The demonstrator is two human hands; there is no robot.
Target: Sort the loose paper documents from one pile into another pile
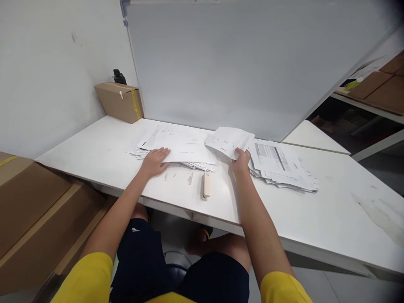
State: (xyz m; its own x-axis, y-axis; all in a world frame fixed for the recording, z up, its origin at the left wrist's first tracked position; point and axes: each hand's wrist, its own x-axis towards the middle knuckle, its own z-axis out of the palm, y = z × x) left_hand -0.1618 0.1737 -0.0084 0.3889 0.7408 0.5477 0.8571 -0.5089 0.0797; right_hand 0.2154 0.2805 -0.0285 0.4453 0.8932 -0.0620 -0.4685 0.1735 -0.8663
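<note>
Right now my left hand [155,160] lies flat, fingers spread and gripping nothing, pressing on the left stack of papers [176,148] on the white table [315,210]. My right hand [241,160] has its grip closed on the near edge of a folded sheet [229,141], held up just off the table between the two piles. The right stack of papers [280,166] sits just beside that hand, fanned and untidy. A cream stapler [206,185] lies near the table's front edge, between my arms.

As I judge it, the pinch on the sheet is shallow, so it could sag or slip free. The right stack is loosely spread, so a brush from my wrist could push pages askew. My forearm passing low could also knock the stapler off the edge.
</note>
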